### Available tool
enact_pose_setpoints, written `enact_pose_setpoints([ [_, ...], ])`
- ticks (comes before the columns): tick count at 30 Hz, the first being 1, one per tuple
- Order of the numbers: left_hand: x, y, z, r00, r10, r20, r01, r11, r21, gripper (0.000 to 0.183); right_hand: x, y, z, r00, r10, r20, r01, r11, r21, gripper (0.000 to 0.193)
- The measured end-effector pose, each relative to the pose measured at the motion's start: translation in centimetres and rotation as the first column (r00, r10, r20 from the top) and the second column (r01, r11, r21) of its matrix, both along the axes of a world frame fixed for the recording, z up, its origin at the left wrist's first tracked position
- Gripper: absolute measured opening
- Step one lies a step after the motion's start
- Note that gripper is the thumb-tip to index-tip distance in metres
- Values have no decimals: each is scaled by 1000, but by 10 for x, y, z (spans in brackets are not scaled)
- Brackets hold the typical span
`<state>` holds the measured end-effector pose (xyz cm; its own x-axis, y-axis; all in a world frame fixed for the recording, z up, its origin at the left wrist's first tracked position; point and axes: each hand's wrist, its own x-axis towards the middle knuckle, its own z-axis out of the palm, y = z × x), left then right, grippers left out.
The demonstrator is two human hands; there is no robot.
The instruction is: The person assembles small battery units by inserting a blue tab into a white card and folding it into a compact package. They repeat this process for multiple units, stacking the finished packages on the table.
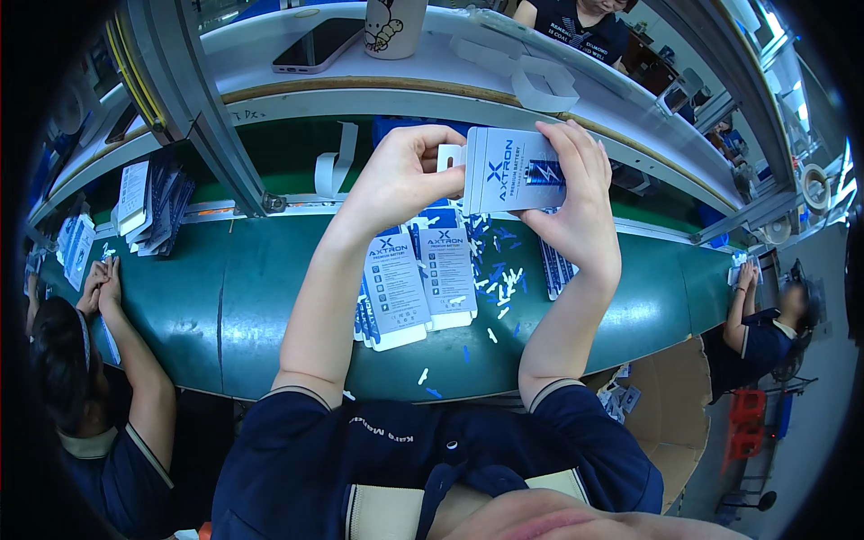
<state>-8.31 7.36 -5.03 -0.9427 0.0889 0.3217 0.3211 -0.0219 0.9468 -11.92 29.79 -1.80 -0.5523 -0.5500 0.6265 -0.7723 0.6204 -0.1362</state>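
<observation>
Up over the bench, my right hand [580, 202] grips a flat white-and-blue battery carton [493, 175], thumb below and fingers over its right end. At the carton's other end, my left hand [405, 175] is closed with thumb and fingers at a white tab with a hanging slot [449, 158]. Some of the left fingertips are hidden behind the tab. Beneath my hands lie two stacks of similar flat cartons, a left stack [396, 283] and a right stack [447, 270]. Small white and blue cut-out pieces [508, 283] are scattered beside them.
More cartons [553, 265] stand near my right forearm, and a pile [157, 207] sits at the far left. A shelf ahead carries a phone [319, 45] and a cup [394, 27]. An open cardboard box [670, 405] stands lower right. Co-workers sit on both sides and opposite.
</observation>
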Motion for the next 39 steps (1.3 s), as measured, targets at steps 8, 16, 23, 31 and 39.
enact_pose_setpoints([
  [8, -1, -2, -2, 997, -66, 42, 65, 998, 12, 20, -1, 1, -1, 1000, 19, 7, -19, 1000, -21, 86],
  [16, 2, 2, 5, 996, -78, -30, 79, 997, 23, 23, -10, 4, -4, 990, 77, 115, -67, 993, -92, 90],
  [23, 0, 4, 4, 987, -158, -19, 157, 950, 270, 33, -15, 2, -4, 965, 137, 222, -83, 968, -238, 95],
  [31, 2, 20, 1, 967, -181, -179, 232, 916, 328, 28, -34, 14, -17, 806, 469, 361, -320, 858, -401, 103],
  [39, 0, 29, -2, 862, 243, -445, -234, 969, 75, 59, -34, 21, -24, 366, 704, 608, -360, 710, -605, 84],
])
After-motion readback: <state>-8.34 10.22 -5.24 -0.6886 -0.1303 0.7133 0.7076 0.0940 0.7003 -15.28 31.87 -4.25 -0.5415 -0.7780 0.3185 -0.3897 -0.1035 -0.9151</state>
